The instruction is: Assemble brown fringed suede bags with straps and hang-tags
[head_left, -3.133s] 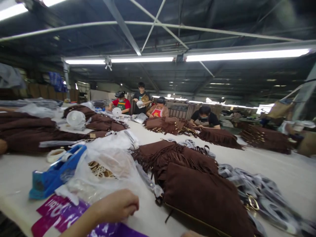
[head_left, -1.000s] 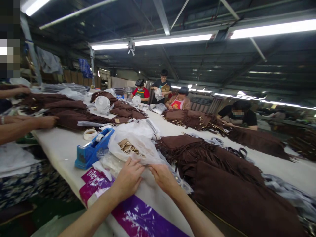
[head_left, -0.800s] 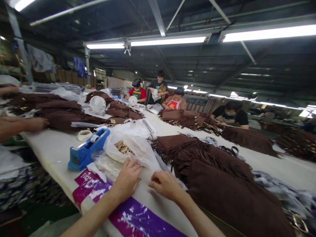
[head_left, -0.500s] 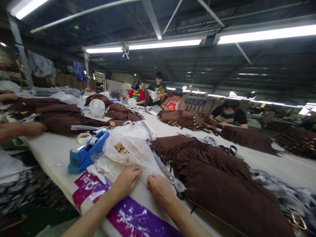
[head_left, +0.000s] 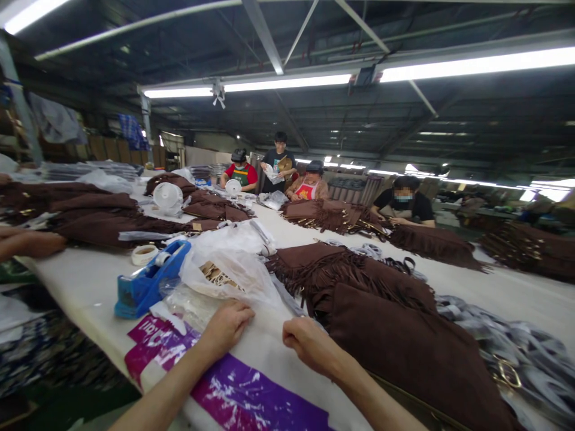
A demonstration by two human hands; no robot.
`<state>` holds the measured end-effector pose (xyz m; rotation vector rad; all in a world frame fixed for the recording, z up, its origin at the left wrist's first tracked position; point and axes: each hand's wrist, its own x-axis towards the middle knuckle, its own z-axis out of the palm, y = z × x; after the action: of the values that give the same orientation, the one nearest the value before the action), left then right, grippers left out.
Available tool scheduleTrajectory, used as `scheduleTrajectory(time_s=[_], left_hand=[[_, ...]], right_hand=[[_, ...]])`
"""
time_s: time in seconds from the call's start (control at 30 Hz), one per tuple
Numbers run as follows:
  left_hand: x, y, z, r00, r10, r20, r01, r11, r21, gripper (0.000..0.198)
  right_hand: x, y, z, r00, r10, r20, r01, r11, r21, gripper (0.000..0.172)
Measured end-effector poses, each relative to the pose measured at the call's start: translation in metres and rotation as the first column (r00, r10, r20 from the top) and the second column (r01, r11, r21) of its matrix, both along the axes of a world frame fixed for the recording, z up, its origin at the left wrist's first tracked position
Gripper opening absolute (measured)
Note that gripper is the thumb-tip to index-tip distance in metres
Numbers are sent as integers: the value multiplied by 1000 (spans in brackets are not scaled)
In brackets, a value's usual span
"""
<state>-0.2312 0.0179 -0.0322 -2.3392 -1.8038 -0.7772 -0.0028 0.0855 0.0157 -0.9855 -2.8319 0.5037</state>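
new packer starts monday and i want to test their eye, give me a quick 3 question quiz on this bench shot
1. Multiple choice: what colour is the tape dispenser? A red, B blue, C green.
2. True or false: the left hand touches the clear bag.
3. Short answer: what is the main colour of the sheet nearest the camera?

Key: 1 B. 2 true. 3 purple.
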Motion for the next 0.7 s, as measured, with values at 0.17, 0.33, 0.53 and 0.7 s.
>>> scheduleTrajectory(time_s=[0.17, 0.33, 0.53, 0.7], left_hand=[[3, -3, 0, 998, 46, -47, -45, 999, 4, 26], [-1, -2, -2, 989, 109, -96, -112, 993, -30, 28], [-4, 0, 3, 978, 156, -137, -165, 985, -58, 34], [15, -8, 11, 923, 208, -325, -246, 966, -83, 45]], right_hand=[[-14, -19, 6, 997, -58, -50, 60, 998, 23, 24], [1, -22, 3, 983, -178, 53, 177, 984, 22, 21], [102, -19, 22, 945, -285, -158, 274, 958, -86, 18], [165, -53, 2, 803, -475, -359, 359, 867, -344, 12]])
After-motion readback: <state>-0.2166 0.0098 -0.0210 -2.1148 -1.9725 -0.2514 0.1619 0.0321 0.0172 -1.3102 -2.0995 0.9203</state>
